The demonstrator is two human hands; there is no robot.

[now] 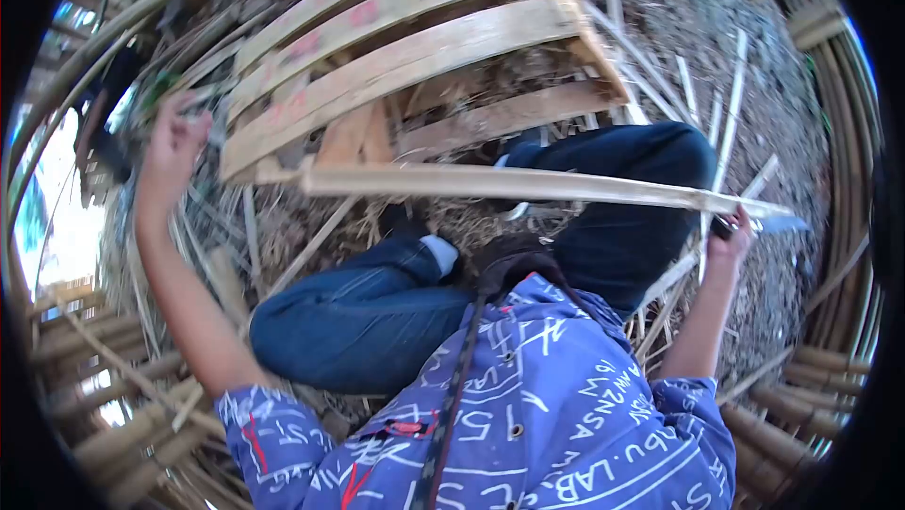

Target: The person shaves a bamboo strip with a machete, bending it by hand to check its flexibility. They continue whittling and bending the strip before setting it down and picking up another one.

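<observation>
A long pale bamboo strip [490, 182] lies across in front of me, over my raised knee and along the near side of the slatted wooden pallet [415, 62]. My right hand [732, 238] is closed around the black handle of a knife [781, 224], its blade pointing right, just under the strip's right end. Off to the left, my left hand [179, 138] is raised beside the pallet's left end, slightly blurred, its fingers apart and nothing in them. The strip's left end [273, 173] overlaps the pallet's near corner.
Split bamboo strips [731, 123] are scattered over the dirt ground [773, 86] on the right. Bamboo pole walls [848, 123] stand on both sides. Curved poles [123, 24] lean at the upper left. My bent legs [368, 321] take up the middle.
</observation>
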